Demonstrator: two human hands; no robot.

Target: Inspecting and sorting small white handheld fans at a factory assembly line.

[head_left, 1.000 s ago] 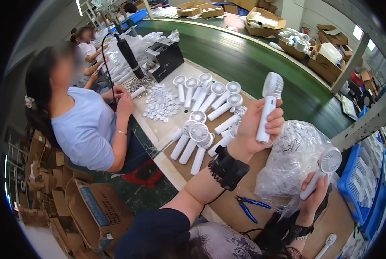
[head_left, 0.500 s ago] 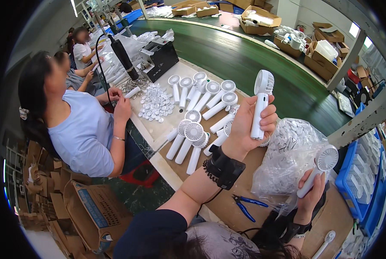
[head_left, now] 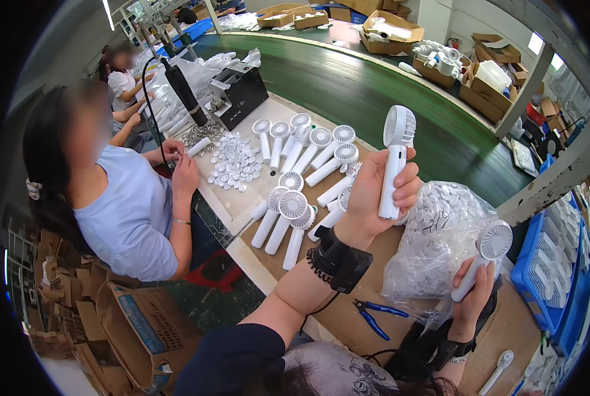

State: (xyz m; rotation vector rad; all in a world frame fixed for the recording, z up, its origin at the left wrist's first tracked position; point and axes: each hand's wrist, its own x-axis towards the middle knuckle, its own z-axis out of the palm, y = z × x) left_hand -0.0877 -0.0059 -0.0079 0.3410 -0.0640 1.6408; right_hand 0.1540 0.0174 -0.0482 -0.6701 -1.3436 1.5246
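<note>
My left hand [head_left: 364, 195] is wrapped round the handle of a white handheld fan [head_left: 392, 178], raised upright above the table with its round head on top. Lower on the right, my right hand [head_left: 478, 294] grips a second white handheld fan [head_left: 494, 241], tilted, its grille facing up. Beside that hand lies a clear plastic bag [head_left: 427, 244] full of small pale parts. Several more white fans [head_left: 293, 206] lie in a group on the table left of my left hand. Blue-handled cutting pliers [head_left: 374, 319] rest on the brown board between my forearms.
At the left a co-worker [head_left: 130, 211] handles small parts by a pile of white discs [head_left: 234, 162] and a black machine [head_left: 242, 96]. A green conveyor belt [head_left: 295, 72] runs behind. Blue trays [head_left: 539, 290] of white parts and a painted metal post [head_left: 546, 191] stand at right.
The fan in my left hand has turned slightly, showing its head more from the side. The fan in my right hand has barely shifted. The co-worker's head has turned toward me.
</note>
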